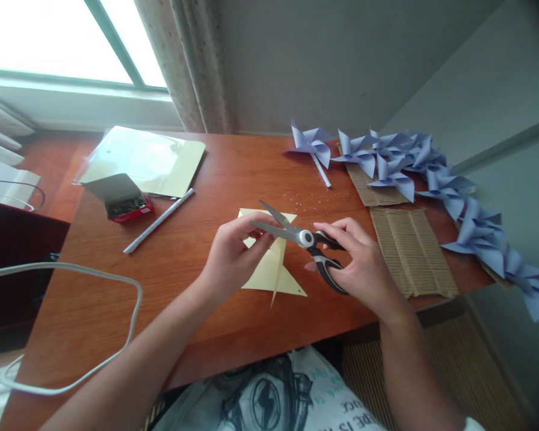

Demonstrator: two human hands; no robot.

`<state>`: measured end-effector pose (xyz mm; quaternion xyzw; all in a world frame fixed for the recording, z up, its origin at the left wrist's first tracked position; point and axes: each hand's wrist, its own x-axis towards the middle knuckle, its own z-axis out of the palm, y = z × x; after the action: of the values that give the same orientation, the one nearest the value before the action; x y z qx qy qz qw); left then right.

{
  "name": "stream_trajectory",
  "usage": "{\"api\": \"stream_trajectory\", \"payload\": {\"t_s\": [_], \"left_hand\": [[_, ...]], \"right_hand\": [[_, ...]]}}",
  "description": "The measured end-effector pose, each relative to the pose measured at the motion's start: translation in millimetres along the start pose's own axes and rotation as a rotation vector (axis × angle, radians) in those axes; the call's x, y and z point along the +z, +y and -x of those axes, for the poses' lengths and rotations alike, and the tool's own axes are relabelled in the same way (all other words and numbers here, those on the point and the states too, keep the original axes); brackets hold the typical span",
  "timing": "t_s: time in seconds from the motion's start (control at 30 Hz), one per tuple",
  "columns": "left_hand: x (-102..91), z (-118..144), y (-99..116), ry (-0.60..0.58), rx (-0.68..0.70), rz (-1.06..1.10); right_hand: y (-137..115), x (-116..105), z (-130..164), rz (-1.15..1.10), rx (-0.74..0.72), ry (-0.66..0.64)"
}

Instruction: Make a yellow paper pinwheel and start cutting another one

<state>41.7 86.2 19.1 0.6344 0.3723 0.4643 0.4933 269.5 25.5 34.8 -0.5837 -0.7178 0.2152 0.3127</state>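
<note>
My right hand (362,263) grips black-handled scissors (303,238) with their blades spread, pointing left over a pale yellow folded paper (273,269). My left hand (233,254) pinches the upper part of that yellow paper, right at the blade tips. The paper lies on the wooden table (184,269) in front of me, with one corner sticking out toward me.
Several blue paper pinwheels (399,161) lie along the right edge, beside corrugated cardboard strips (411,251). A white rolled stick (159,220), an open red box of pins (128,206) and a packet of yellow sheets (148,158) sit at the left. A white cable (117,281) loops near-left.
</note>
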Motion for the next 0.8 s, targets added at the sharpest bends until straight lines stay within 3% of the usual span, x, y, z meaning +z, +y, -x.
{"api": "stream_trajectory", "payload": {"t_s": [0.8], "left_hand": [[0.8,0.8,3.7,0.01,-0.022,-0.068]], "right_hand": [[-0.1,0.6,2.3,0.025,-0.021,-0.001]]}}
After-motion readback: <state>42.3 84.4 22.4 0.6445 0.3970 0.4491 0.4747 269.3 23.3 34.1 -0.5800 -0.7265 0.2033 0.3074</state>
